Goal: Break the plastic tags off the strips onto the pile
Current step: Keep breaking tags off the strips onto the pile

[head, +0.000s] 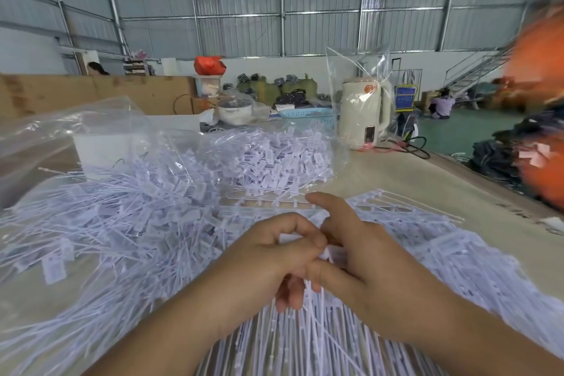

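Observation:
A big pile of loose white plastic tags (122,223) covers the table's left and middle. More strips of joined tags (427,241) lie fanned out on the right and under my arms. My left hand (274,256) and my right hand (360,256) meet at the middle front. Both pinch the same white tag strip (311,293) between thumbs and fingers, its thin tails hanging down toward me. My right index finger sticks out forward over the strips. The tag head between my fingers is mostly hidden.
A clear plastic bag (274,156) full of tags lies behind the pile. A cream kettle (364,116) in clear wrap stands at the back right, with a blue basket (308,114) and a small pot (235,111) beside it. The table edge (488,183) runs along the right.

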The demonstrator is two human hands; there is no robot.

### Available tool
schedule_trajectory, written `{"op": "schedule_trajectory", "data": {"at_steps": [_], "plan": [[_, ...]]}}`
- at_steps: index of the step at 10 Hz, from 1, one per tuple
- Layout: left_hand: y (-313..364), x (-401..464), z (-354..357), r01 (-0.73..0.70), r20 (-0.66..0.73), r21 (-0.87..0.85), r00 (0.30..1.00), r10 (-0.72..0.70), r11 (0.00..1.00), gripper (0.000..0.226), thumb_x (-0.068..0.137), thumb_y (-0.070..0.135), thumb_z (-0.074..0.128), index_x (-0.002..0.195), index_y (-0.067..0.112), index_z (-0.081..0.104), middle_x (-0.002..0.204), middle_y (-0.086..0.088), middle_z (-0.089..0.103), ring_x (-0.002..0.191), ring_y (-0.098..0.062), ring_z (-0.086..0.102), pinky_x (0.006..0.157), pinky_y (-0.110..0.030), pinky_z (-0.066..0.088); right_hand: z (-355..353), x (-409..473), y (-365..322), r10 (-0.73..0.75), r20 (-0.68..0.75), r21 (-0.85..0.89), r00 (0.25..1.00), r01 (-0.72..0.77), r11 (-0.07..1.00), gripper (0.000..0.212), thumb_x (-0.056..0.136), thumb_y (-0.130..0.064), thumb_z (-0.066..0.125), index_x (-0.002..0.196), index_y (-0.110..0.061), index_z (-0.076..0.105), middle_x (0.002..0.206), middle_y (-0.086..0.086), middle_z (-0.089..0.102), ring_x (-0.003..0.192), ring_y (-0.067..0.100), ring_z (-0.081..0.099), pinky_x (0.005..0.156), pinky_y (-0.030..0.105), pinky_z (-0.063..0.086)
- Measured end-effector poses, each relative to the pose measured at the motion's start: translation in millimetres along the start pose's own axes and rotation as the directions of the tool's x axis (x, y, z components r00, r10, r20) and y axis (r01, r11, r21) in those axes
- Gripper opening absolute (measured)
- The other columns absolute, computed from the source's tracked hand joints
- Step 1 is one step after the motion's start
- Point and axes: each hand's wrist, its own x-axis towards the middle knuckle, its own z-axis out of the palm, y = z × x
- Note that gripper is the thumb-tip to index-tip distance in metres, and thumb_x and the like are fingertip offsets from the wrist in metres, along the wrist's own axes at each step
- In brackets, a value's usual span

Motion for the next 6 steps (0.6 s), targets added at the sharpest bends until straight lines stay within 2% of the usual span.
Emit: {"op": "schedule_trajectory", "data": {"at_steps": [1,2,3,4,5,6], "plan": [[-6,6,-10,-0.014,-0.02,-0.016,1.0,0.013,1.0,0.013,0.09,0.02,0.063,0.078,0.018,0.063,0.043,0.005,0.053,0.034,-0.007,0.048,0.038,-0.015,0.036,-8,1,2,0.006,0.062,-0.037,0.998,-0.004,0.999,0.061,0.084,-0.072,0.044,0.132,-0.035,0.042,0.084,-0.004,0.066,0.074,0.006,0.062,0.067,0.026,0.049],[-13,7,-19,-0.017,-0.077,-0.02,0.997,0.016,1.0,0.011,0.084,0.024,0.065,0.086,0.017,0.072,0.053,-0.01,0.057,0.037,-0.014,0.046,0.04,-0.019,0.035,-16,0,7,0.043,0.101,-0.039,0.994,-0.039,0.998,0.034,0.094,-0.059,0.045,0.089,-0.028,0.059,0.062,-0.006,0.052,0.056,0.007,0.048,0.058,0.038,0.042],[-12,7,-22,0.011,-0.038,0.053,0.999,-0.009,0.999,0.015,0.081,0.03,0.07,0.093,0.023,0.075,0.061,-0.013,0.065,0.039,-0.015,0.05,0.04,-0.018,0.037,-17,0,10,0.075,0.112,-0.092,0.991,-0.065,0.994,0.032,0.095,-0.051,0.05,0.074,-0.028,0.053,0.054,-0.007,0.043,0.049,0.009,0.041,0.052,0.032,0.032],[-16,7,-21,0.024,-0.044,0.12,0.999,-0.018,0.992,0.023,0.072,0.042,0.077,0.091,0.029,0.076,0.06,-0.007,0.066,0.041,-0.013,0.054,0.039,-0.018,0.037,-15,2,10,0.083,0.094,-0.108,0.992,-0.073,0.992,0.035,0.092,-0.05,0.054,0.076,-0.02,0.057,0.054,-0.007,0.046,0.049,0.008,0.042,0.05,0.029,0.031],[-16,8,-16,0.036,-0.097,0.012,0.995,-0.035,0.999,0.021,0.072,0.034,0.071,0.087,0.021,0.077,0.058,-0.011,0.062,0.04,-0.015,0.053,0.039,-0.02,0.037,-13,1,6,0.105,0.046,-0.096,0.993,-0.1,0.99,0.032,0.092,-0.049,0.054,0.077,-0.021,0.058,0.056,-0.003,0.049,0.05,0.012,0.046,0.053,0.035,0.039],[-14,10,-10,0.022,-0.174,-0.197,0.983,-0.057,0.98,0.02,0.064,0.026,0.072,0.079,0.014,0.077,0.057,-0.014,0.059,0.036,-0.015,0.048,0.036,-0.019,0.037,-7,0,-1,0.094,-0.082,-0.136,0.992,-0.104,0.985,0.03,0.094,-0.048,0.05,0.084,-0.022,0.061,0.061,-0.004,0.051,0.057,0.012,0.05,0.059,0.039,0.045]]}}
